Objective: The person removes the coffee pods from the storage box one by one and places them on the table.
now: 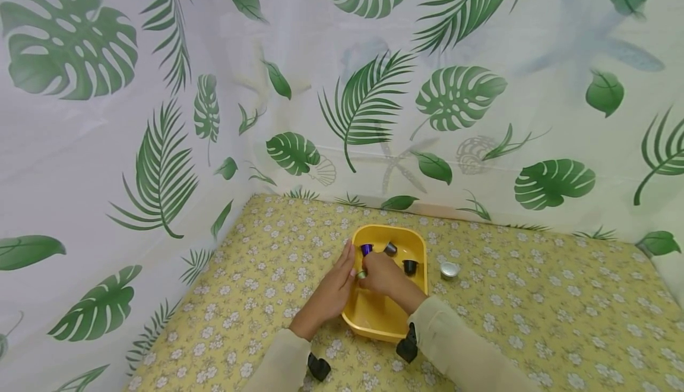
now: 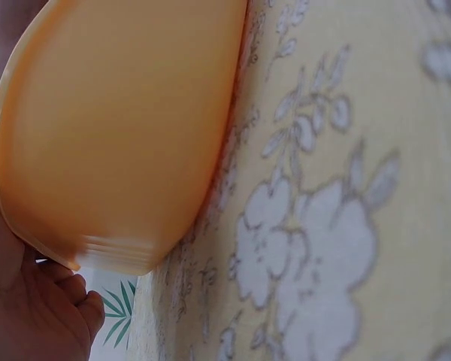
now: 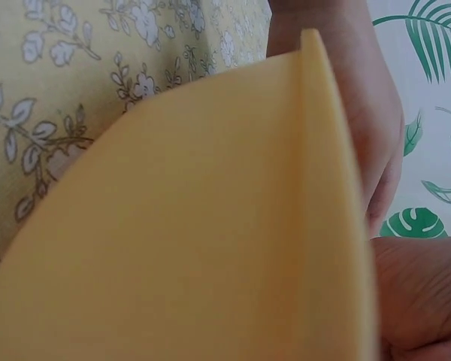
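Note:
A yellow plastic tub (image 1: 376,323) sits on the floral cloth. My left hand (image 1: 332,285) grips its left rim, and curled fingers show at the tub's edge in the left wrist view. My right hand (image 1: 382,273) reaches down inside, its fingertips pinching a small green coffee capsule (image 1: 361,274), mostly hidden by the hand. Around it in the tub lie a purple capsule (image 1: 366,249), a dark grey capsule (image 1: 390,249) and a black capsule (image 1: 409,267). The right wrist view is mostly filled by the tub's wall (image 3: 173,226), with the right hand partly behind it.
A silver capsule (image 1: 449,270) stands on the yellow floral cloth (image 1: 534,297) to the right of the tub. White curtains with green leaves (image 1: 374,101) rise behind and at the left. Black wrist mounts (image 1: 408,347) hang by the sleeves.

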`<action>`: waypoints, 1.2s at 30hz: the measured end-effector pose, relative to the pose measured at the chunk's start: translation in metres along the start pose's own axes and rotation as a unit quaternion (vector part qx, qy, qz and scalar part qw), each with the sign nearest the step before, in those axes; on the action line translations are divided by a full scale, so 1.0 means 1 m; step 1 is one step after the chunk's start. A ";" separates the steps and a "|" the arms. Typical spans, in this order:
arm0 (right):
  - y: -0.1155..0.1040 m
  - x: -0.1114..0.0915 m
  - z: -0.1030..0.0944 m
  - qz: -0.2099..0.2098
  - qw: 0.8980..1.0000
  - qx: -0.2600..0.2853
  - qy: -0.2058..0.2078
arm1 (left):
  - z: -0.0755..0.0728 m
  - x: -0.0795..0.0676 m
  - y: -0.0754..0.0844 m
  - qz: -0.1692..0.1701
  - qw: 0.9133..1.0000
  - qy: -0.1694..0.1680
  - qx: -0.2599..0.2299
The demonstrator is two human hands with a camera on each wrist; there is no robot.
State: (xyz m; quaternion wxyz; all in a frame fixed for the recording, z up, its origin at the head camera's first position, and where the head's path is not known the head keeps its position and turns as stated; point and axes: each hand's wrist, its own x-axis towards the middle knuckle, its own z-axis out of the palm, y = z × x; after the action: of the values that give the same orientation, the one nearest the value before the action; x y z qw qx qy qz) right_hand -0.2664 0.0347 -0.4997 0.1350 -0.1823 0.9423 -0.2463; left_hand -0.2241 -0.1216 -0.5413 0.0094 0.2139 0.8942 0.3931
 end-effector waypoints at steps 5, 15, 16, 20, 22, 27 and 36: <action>-0.001 -0.002 0.002 -0.004 1.000 -0.003 0.007 | 0.000 0.000 0.000 0.001 1.000 0.002 -0.003; -0.003 0.000 0.006 0.014 1.000 -0.016 0.003 | 0.001 0.001 -0.001 0.005 1.000 0.008 0.001; -0.002 0.001 0.007 0.012 1.000 -0.019 0.005 | 0.001 0.001 -0.001 0.005 1.000 0.009 0.001; -0.002 0.001 0.008 0.002 0.999 -0.031 0.016 | 0.002 0.001 -0.002 0.003 1.000 0.009 0.004; -0.001 0.001 0.009 0.000 0.999 -0.033 0.018 | 0.001 0.001 -0.001 0.002 1.000 0.009 0.005; -0.002 0.000 0.009 -0.006 0.999 -0.034 0.014 | 0.001 0.001 0.000 0.002 1.000 0.009 0.008; -0.005 -0.001 0.009 -0.002 0.999 -0.032 0.006 | 0.001 0.001 -0.003 0.007 1.000 0.009 0.009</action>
State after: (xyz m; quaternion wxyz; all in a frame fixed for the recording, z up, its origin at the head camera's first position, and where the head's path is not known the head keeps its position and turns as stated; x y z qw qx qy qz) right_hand -0.2611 0.0276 -0.5047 0.1229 -0.1875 0.9501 -0.2171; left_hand -0.2255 -0.1220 -0.5441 -0.0032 0.2168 0.8964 0.3867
